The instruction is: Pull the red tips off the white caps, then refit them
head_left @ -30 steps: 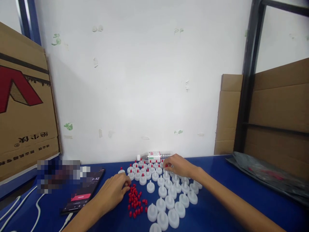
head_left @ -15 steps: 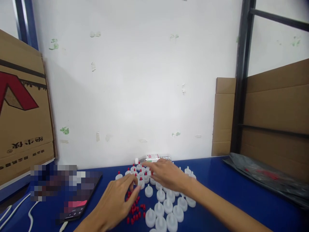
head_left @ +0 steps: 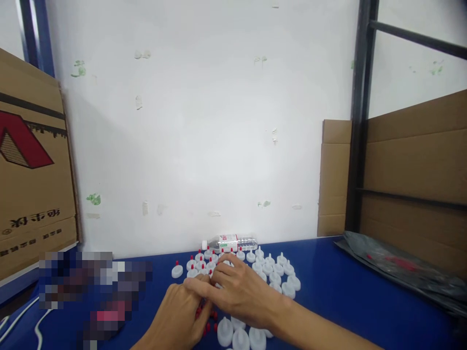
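My left hand (head_left: 177, 311) rests low over a scatter of small red tips (head_left: 208, 326), its fingers bent and thumb drawn in close. My right hand (head_left: 242, 291) lies across the white nozzle caps with curled fingers, and its thumb reaches over the left fingertips, so the hands touch. Whatever either set of fingers pinches is hidden. Beyond the hands stand several white caps with red tips on their spouts (head_left: 200, 256). Plain white caps without tips (head_left: 288, 267) stand to the right, and more bare caps (head_left: 225, 331) sit in front, partly covered by my right forearm.
A clear plastic bottle (head_left: 229, 242) lies against the wall behind the caps. At left are a pixelated dark area (head_left: 120, 291), white cables (head_left: 38, 325) and a large cardboard box (head_left: 36, 146). A grey plastic bag (head_left: 397, 267) lies at right before cardboard sheets (head_left: 412, 160).
My right hand has come back from the far caps toward me and left, meeting my left hand. The left hand has shifted slightly right and down. The view has turned a little.
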`<move>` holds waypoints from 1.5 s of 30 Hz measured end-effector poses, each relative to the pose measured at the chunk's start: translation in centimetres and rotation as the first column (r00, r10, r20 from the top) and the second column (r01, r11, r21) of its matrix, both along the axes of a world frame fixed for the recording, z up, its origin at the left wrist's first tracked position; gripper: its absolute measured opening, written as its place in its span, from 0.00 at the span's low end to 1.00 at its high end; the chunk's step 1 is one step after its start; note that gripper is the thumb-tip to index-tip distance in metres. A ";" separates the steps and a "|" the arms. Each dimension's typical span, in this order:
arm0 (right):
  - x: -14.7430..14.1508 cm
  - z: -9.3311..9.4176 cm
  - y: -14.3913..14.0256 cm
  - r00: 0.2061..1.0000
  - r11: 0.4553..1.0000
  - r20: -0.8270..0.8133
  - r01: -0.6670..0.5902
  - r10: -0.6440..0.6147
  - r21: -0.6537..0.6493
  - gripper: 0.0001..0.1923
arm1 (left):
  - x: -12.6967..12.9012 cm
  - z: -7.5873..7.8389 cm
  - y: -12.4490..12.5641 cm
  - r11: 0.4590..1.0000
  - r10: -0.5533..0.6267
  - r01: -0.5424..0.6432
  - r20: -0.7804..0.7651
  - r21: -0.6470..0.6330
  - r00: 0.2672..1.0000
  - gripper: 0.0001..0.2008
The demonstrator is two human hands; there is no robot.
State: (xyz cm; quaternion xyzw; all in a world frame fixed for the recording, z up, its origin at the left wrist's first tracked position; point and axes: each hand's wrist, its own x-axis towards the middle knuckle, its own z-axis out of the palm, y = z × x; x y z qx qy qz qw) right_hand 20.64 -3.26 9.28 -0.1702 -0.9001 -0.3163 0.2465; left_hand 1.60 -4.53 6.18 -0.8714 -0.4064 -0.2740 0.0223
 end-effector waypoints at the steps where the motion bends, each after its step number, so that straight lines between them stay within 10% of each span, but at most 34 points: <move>1: -0.1 -0.2 0.1 1.000 1.000 0.004 0.001 -0.001 -0.005 0.27 | 0.1 -0.1 0.0 1.000 -0.009 0.010 0.034 -0.021 0.999 0.12; 13: 0.7 0.6 0.0 0.981 0.898 -0.157 0.034 -0.113 -0.438 0.17 | -1.3 0.6 0.5 1.000 0.009 -0.014 0.240 0.018 0.971 0.20; 24: 0.7 0.5 0.7 0.982 0.948 0.083 0.183 -0.167 -0.260 0.07 | -0.7 0.4 0.2 0.978 -0.106 0.150 0.276 -0.142 0.955 0.19; 29: 0.9 0.9 1.5 0.990 0.957 0.046 0.142 -0.135 -0.252 0.11 | 0.3 0.3 1.4 0.792 0.036 0.395 0.681 -0.466 0.731 0.28; 34: 3.3 1.6 3.7 0.954 0.908 -0.065 0.254 -0.291 -0.332 0.18 | -0.7 0.0 2.6 0.641 0.129 0.585 0.821 -0.497 0.556 0.28; 40: 7.6 1.6 7.5 0.847 0.819 -0.236 0.330 -0.477 -0.470 0.17 | -3.5 1.4 3.0 0.932 0.129 0.049 0.456 -0.359 0.881 0.24; 45: 7.9 -0.1 8.4 0.875 0.777 -0.217 0.241 -0.433 -0.581 0.16 | -4.1 0.4 3.4 0.975 0.174 -0.169 0.020 -0.148 0.985 0.17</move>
